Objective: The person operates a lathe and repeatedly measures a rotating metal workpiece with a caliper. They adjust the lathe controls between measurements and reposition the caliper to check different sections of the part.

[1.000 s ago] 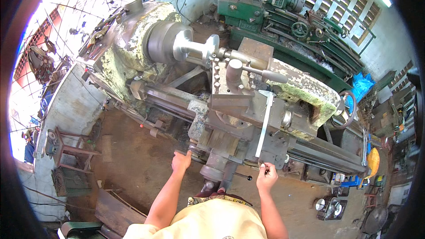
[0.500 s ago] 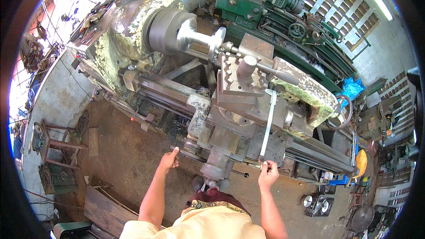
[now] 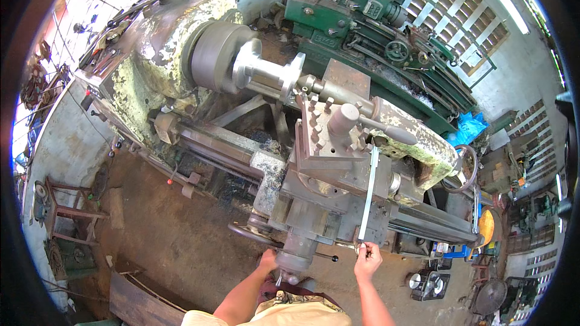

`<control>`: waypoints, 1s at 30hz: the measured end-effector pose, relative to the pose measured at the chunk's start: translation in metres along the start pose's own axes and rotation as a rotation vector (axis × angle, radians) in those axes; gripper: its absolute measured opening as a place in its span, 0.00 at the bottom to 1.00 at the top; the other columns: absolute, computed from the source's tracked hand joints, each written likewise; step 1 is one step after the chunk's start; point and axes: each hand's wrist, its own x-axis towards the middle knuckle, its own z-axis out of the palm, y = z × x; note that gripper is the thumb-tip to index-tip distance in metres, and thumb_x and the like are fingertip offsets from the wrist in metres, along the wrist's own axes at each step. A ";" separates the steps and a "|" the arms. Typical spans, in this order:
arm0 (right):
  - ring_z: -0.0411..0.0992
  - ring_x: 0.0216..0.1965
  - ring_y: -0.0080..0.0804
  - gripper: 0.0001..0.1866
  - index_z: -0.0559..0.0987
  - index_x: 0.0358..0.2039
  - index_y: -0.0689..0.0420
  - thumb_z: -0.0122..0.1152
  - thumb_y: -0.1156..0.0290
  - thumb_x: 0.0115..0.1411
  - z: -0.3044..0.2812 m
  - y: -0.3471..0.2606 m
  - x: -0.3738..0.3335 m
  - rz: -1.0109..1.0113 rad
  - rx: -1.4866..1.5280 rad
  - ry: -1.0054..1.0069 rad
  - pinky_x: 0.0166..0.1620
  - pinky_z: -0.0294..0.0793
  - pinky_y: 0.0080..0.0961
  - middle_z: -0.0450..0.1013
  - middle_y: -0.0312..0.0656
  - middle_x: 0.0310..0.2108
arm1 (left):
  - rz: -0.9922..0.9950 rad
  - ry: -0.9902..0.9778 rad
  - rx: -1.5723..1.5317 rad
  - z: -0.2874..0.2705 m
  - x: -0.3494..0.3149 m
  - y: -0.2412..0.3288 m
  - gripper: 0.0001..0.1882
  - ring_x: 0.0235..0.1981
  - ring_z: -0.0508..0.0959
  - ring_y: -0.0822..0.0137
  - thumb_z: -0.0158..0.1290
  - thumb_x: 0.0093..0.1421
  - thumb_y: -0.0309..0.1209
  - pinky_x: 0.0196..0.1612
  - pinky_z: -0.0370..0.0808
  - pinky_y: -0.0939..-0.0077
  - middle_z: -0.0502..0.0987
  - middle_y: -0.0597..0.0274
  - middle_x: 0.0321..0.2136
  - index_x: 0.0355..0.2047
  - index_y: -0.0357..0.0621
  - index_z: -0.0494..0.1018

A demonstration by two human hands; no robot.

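My left hand is closed at the crank handle on the near end of the cross slide; some of its fingers are hidden. My right hand is closed, thumb against fingertips, just below the near end of a long silver caliper; what it pinches is hidden. The caliper lies along the lathe carriage beside the square tool post. A shiny spool-shaped metal workpiece with two flanges sits between the grey chuck and the tailstock.
The carriage handwheel stands left of the crank. A red-tipped lever sticks out below the bed. Behind is a green lathe. A wooden stool frame stands at left; a black crate rests on the floor at right.
My left hand has gone from beside the carriage handwheel down and right to the crank handle. My right hand stays by the caliper's end. The whole view has shifted slightly.
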 end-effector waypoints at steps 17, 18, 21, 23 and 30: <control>0.66 0.20 0.21 0.05 0.78 0.30 0.57 0.62 0.73 0.64 -0.049 0.272 0.018 0.576 0.235 0.087 0.23 0.66 0.24 0.70 0.33 0.20 | -0.538 0.643 0.072 -0.297 -0.069 0.189 0.15 0.35 0.84 0.53 0.64 0.59 0.35 0.41 0.79 0.62 0.84 0.48 0.30 0.41 0.37 0.79; 0.68 0.21 0.23 0.05 0.79 0.30 0.57 0.63 0.73 0.64 -0.046 0.300 0.020 0.643 0.148 0.091 0.25 0.69 0.26 0.70 0.33 0.21 | -0.507 0.654 -0.001 -0.298 -0.073 0.230 0.15 0.34 0.84 0.56 0.64 0.59 0.34 0.40 0.79 0.64 0.84 0.49 0.30 0.41 0.37 0.78; 0.75 0.35 0.34 0.10 0.81 0.42 0.58 0.63 0.68 0.64 -0.027 0.375 0.037 0.532 -0.660 -0.345 0.39 0.77 0.36 0.78 0.40 0.35 | -0.287 0.712 -0.170 -0.273 -0.068 0.343 0.14 0.32 0.84 0.63 0.64 0.59 0.31 0.37 0.79 0.69 0.83 0.51 0.30 0.42 0.36 0.78; 0.70 0.57 0.36 0.33 0.72 0.61 0.61 0.63 0.53 0.62 -0.011 0.403 0.031 0.642 -0.012 -0.655 0.58 0.71 0.39 0.67 0.46 0.65 | -0.201 0.640 -0.245 -0.233 -0.054 0.403 0.17 0.33 0.84 0.62 0.65 0.59 0.31 0.40 0.79 0.69 0.83 0.50 0.33 0.45 0.34 0.77; 0.76 0.40 0.33 0.17 0.84 0.37 0.54 0.66 0.54 0.56 -0.018 0.419 0.091 1.411 0.353 -1.366 0.46 0.73 0.32 0.80 0.36 0.32 | -0.344 0.496 0.008 -0.141 0.047 0.505 0.31 0.45 0.82 0.49 0.65 0.58 0.47 0.50 0.77 0.56 0.82 0.42 0.41 0.52 0.35 0.74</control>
